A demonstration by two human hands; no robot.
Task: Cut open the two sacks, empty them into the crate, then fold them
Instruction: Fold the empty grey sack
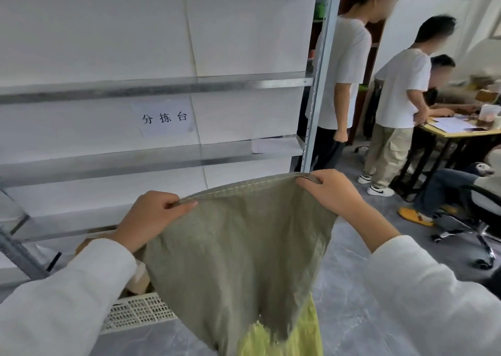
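the person holds a grey-green sack [238, 260] up by its hemmed top edge, one hand at each end. the left hand [151, 214] pinches the left end of the hem, its thumb lying along the near face just under the seam. the right hand [330, 190] grips the right end with its fingers wrapped over the hem. between the two grips the hem runs taut and rises toward the right grip. below both grips the cloth hangs slack and creased, narrowing as it drops out of view.

a yellow sack [287, 336] shows far below the right grip, partly behind the grey-green cloth. the white lattice crate [135, 312] stands on the floor [366, 315] below the left grip, partly hidden by the left sleeve [67, 301] and the sack. pale and brown things lie in it, too hidden to name.

beyond the grips stands a metal rack [151, 88] backed with white boards. a paper sign [164, 118] with three characters hangs on it, above the left grip. well to the right of the right grip, two people [344, 65] in white t-shirts stand near a desk [458, 133] where another person sits. an office chair [479, 220] is nearer, right of the right sleeve.
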